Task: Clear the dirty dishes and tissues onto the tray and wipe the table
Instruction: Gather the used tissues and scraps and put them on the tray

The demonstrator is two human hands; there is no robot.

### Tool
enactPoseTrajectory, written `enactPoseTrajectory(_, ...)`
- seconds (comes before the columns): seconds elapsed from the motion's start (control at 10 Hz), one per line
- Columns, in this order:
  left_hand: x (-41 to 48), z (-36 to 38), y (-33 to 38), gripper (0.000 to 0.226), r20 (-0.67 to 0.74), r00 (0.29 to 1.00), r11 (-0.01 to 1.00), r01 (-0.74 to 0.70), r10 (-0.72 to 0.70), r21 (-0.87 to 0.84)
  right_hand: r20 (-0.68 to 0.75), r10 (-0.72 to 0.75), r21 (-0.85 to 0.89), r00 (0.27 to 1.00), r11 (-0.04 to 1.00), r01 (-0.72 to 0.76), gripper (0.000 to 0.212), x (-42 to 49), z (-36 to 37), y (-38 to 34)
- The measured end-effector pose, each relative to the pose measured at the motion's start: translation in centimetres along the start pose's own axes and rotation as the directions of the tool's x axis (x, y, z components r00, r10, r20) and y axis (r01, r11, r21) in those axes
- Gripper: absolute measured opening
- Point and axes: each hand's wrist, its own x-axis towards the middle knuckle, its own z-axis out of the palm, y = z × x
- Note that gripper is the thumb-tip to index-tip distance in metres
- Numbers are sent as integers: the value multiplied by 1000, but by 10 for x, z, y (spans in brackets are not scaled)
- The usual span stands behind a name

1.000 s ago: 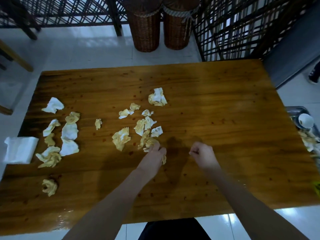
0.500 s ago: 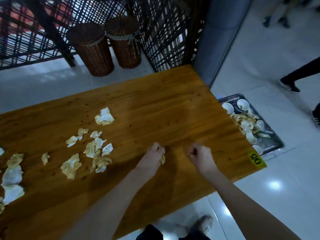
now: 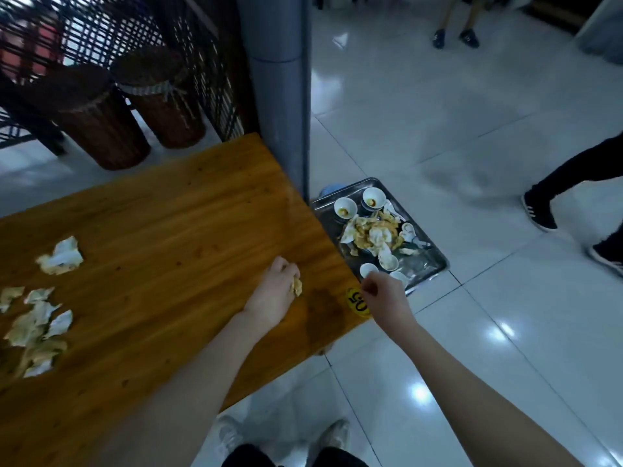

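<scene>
My left hand [image 3: 277, 291] hovers over the wooden table [image 3: 175, 230] near its right end and grips a small stained tissue [image 3: 297, 286]. My right hand [image 3: 382, 296] is curled into a fist at the table's right corner, just short of the metal tray [image 3: 433, 264]; I cannot see anything in it. The tray sits low beside the table and holds small white bowls [image 3: 345, 207] and a heap of soiled tissues [image 3: 374, 234]. More crumpled tissues [image 3: 62, 257] lie on the table's left part, with another cluster [image 3: 35, 328] nearer me.
A yellow number sticker [image 3: 358, 302] marks the table corner. A grey pillar [image 3: 279, 96] stands behind the table's right end. Two wicker baskets [image 3: 101, 123] and a lattice screen are at the back left. Other people's legs [image 3: 573, 183] are on the white tiled floor to the right.
The view has swung right, bringing the tray fully into sight. Both hands have moved right along the table, the left still holding its tissue, the right now at the corner by the tray.
</scene>
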Motion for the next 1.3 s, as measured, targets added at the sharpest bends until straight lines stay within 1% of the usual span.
enactPoseTrajectory(0.1,17,10,40,29,53,997,998,-56,56,5,-47,11,36,999,999,-9,11,6,-23,27)
enactPoseTrajectory(0.2,28,18,64,27,47,995,995,-93,92,26,-50,18,8,999,1000,-18,12,17,-38,48)
enactPoseTrajectory(0.3,45,25,81,27,59,991,992,-121,120,29,-68,56,45,996,998,-53,14,30,-48,67)
enactPoseTrajectory(0.4,62,33,95,28,52,990,991,-130,129,16,-97,91,95,991,992,-82,14,44,-57,81)
enactPoseTrajectory(0.6,102,51,114,30,61,993,995,-101,102,-24,-96,97,76,991,993,-89,13,86,-74,102)
enactPoseTrajectory(0.8,154,53,119,32,57,997,998,-40,42,-49,-36,139,42,990,990,-138,14,143,-86,110)
enactPoseTrajectory(0.9,178,54,123,29,71,997,998,-32,37,-62,0,171,6,985,985,-171,13,167,-89,116)
enactPoseTrajectory(1.0,201,52,128,25,92,995,997,-44,50,-64,24,188,12,982,982,-188,12,187,-92,118)
enactPoseTrajectory(1.1,220,52,136,23,117,991,996,-47,56,-80,38,189,11,981,982,-189,11,199,-97,119)
enactPoseTrajectory(1.2,234,54,143,27,107,992,994,-63,72,-91,84,197,-40,977,980,-194,10,213,-107,121)
enactPoseTrajectory(1.3,248,60,149,28,118,991,994,-44,57,-105,104,173,-34,979,985,-170,13,230,-112,128)
